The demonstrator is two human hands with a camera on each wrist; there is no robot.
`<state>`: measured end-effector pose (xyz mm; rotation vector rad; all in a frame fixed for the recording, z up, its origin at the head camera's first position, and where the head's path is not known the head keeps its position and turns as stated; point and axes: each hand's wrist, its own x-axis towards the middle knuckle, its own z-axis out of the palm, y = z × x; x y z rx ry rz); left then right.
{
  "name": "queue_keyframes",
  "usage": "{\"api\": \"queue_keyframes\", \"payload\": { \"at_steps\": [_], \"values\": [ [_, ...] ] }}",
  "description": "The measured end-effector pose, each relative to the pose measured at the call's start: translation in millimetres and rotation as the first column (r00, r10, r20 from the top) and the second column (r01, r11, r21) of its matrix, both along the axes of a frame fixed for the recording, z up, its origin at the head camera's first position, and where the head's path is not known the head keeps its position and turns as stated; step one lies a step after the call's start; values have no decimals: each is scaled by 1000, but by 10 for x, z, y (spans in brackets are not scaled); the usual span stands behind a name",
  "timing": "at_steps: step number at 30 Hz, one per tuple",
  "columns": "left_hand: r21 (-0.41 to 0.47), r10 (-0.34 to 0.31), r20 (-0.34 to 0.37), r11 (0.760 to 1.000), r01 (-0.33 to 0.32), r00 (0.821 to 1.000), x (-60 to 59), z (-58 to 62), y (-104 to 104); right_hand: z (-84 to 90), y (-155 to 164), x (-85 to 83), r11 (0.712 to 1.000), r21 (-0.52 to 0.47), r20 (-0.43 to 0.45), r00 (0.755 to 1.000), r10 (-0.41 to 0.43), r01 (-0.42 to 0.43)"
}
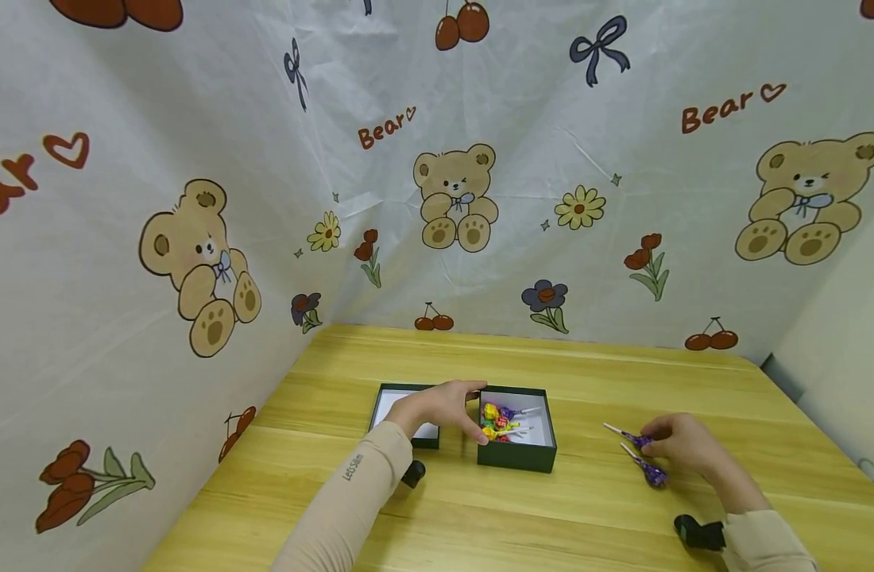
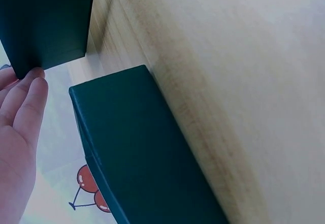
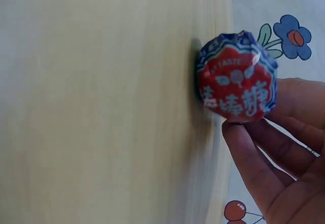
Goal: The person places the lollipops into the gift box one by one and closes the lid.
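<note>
A dark green box (image 1: 517, 457) stands open mid-table with several bright wrapped lollipops (image 1: 497, 423) inside. Its lid (image 1: 392, 401) lies upturned just to the left. My left hand (image 1: 442, 409) lies across the gap between them, its straight fingers (image 2: 28, 102) touching the near left corner of the box (image 2: 45, 21), with the lid (image 2: 137, 153) below the wrist. To the right, two purple-wrapped lollipops (image 1: 654, 473) lie on the table. My right hand (image 1: 683, 445) pinches the head of one lollipop (image 3: 237, 79), which still rests on the wood.
The yellow wooden table (image 1: 537, 516) is walled by a bear-print cloth (image 1: 451, 199) at the back and left. A grey gap (image 1: 783, 377) shows at the right rear corner. Black wrist camera mounts (image 1: 698, 532) sit under both forearms.
</note>
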<state>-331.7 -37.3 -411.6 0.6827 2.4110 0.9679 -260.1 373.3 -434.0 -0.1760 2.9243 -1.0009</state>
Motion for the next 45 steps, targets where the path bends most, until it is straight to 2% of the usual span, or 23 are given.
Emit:
{"api": "queue_keyframes", "payload": {
  "at_steps": [14, 24, 35, 45],
  "values": [
    [-16, -9, -22, 1000, 8, 1000, -15, -10, -6, 186, -159, 35, 1000, -25, -56, 998, 1, -3],
    [-16, -8, -20, 1000, 7, 1000, -7, 5, -6, 304, -321, 59, 997, -70, -65, 997, 38, -43],
    [-14, -15, -26, 1000, 15, 1000, -19, 4, -5, 384, -489, 65, 999, -45, -181, 983, -5, -3],
    [-6, -6, -11, 1000, 6, 1000, -3, -7, -7, 424, -636, 80, 996, -17, -245, 966, 80, -86]
  ]
}}
